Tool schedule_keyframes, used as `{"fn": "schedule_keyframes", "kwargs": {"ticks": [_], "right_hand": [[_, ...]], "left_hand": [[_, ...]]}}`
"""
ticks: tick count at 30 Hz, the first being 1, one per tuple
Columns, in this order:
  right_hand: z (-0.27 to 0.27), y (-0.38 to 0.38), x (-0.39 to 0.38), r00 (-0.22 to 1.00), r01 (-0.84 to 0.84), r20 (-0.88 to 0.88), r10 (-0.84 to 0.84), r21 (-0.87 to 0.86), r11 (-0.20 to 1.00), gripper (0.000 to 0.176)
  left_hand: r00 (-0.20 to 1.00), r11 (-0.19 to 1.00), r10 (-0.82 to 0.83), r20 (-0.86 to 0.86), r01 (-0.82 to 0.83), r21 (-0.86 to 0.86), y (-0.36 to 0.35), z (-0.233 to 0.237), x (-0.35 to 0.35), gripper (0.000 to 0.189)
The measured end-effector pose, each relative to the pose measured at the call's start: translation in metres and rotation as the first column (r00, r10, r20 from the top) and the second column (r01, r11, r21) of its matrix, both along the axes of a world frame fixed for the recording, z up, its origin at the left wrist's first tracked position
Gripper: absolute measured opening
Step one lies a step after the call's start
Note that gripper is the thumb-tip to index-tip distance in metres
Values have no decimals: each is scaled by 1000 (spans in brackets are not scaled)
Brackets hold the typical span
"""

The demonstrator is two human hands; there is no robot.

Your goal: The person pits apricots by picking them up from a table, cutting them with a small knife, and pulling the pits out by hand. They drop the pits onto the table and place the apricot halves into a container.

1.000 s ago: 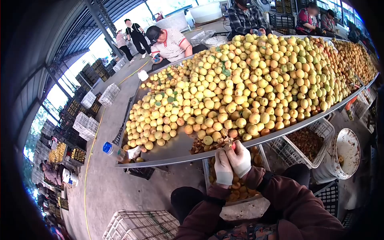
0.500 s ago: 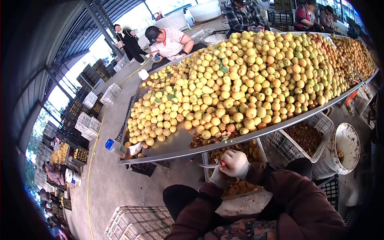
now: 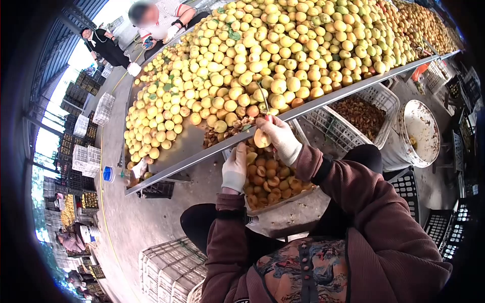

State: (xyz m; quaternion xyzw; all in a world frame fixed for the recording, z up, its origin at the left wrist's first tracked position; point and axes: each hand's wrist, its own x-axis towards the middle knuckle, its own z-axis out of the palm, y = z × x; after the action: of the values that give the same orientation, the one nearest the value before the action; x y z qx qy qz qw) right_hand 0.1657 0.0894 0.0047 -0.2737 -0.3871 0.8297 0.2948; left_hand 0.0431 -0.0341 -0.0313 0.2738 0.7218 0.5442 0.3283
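Observation:
My right hand (image 3: pixel 281 139), in a white glove, is closed on a curved knife (image 3: pixel 263 98) with a red handle. Its thin blade points up toward the fruit pile. An apricot half (image 3: pixel 261 139) shows its cut face at the same hand's fingers. My left hand (image 3: pixel 235 169), also gloved, is closed beside it, with another yellowish apricot half (image 3: pixel 250 157) at its fingers; its grip is partly hidden. Below both hands stands a crate (image 3: pixel 252 212) of cut apricot halves (image 3: pixel 273 182). Whole apricots (image 3: pixel 242 60) are heaped on the metal table (image 3: pixel 189 139) ahead.
The table's raised metal rim (image 3: pixel 212 152) runs just beyond my hands. To the right stand a white crate (image 3: pixel 389 108) of brown scraps and a stained white bucket (image 3: pixel 422 139). A pale crate (image 3: pixel 169 267) is at lower left. A person (image 3: pixel 159 22) sits across the table.
My hands have moved apart and up toward the table rim, and the knife blade now points upward. An apricot half shows between them. The view has tilted down and shifted.

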Motion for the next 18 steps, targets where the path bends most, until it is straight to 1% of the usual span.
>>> {"fn": "schedule_keyframes", "kwargs": {"ticks": [1, 2, 3, 4, 5, 6, 7, 8, 9, 10, 11, 12, 13, 14, 15, 16, 17, 18], "right_hand": [[2, -1, -2, 1000, 16, 9, -16, 19, 1000, 22], [4, -4, -4, 999, 30, 18, -31, 35, 999, 21], [7, -10, -7, 998, 47, -35, -45, 60, 997, 20], [-18, -9, -17, 994, 51, -96, -42, 93, 994, 23], [-23, -12, -18, 997, 65, 22, -77, 339, 939, 25], [-29, -15, -16, 982, 36, 132, -133, 560, 828, 28], [-13, -18, -8, 943, 12, 189, -275, 804, 595, 31], [-11, -17, -6, 936, 3, 160, -313, 887, 462, 31], [-9, -14, -6, 933, -61, 234, -273, 852, 520, 31], [-9, -13, -7, 926, -122, 301, -229, 811, 572, 32], [-11, -15, -8, 925, -125, 304, -228, 810, 572, 32], [-13, -18, -8, 964, -70, 228, -138, 715, 695, 31], [-17, -20, -10, 989, -30, 134, -62, 594, 804, 30], [-22, -21, -14, 989, -30, 136, -63, 592, 805, 30], [-30, -22, -20, 996, -6, 85, -40, 481, 877, 29], [-36, -20, -26, 999, 8, 30, -21, 366, 931, 29], [-35, -19, -28, 1000, 0, 21, -9, 375, 927, 25], [-34, -20, -28, 1000, -3, 19, -5, 382, 924, 25]], "left_hand": [[990, 995, -53, -127, 42, -89, -1, -3, -2, 63], [991, 995, -53, -126, 41, -94, 1, 7, 4, 63], [997, 999, -27, 69, 30, -45, 4, 23, 18, 63], [963, 1000, -8, 268, 9, -2, 5, 37, 29, 64], [984, 991, -80, 160, 95, -92, 1, 46, 35, 55], [995, 980, -52, -85, 67, 185, 10, -33, 11, 51], [1000, 975, 9, 2, -9, 221, 15, -21, 18, 49], [994, 963, 70, 87, -90, 254, 18, 0, 27, 47], [993, 965, 70, 96, -92, 246, 16, 12, 31, 47], [981, 980, 101, 165, -127, 156, 14, 23, 32, 46], [964, 986, 137, 227, -156, 66, 13, 27, 31, 45], [963, 985, 139, 229, -158, 65, 15, 21, 29, 45], [980, 972, 139, 140, -163, 171, 16, 9, 28, 43], [988, 949, 146, 51, -154, 273, 17, 8, 29, 43], [988, 949, 146, 54, -155, 273, 14, 9, 29, 43], [985, 965, 122, 124, -146, 216, 11, 13, 29, 43], [976, 978, 102, 192, -134, 163, 9, 18, 28, 43], [976, 976, 104, 191, -137, 170, 9, 11, 24, 43]]}}
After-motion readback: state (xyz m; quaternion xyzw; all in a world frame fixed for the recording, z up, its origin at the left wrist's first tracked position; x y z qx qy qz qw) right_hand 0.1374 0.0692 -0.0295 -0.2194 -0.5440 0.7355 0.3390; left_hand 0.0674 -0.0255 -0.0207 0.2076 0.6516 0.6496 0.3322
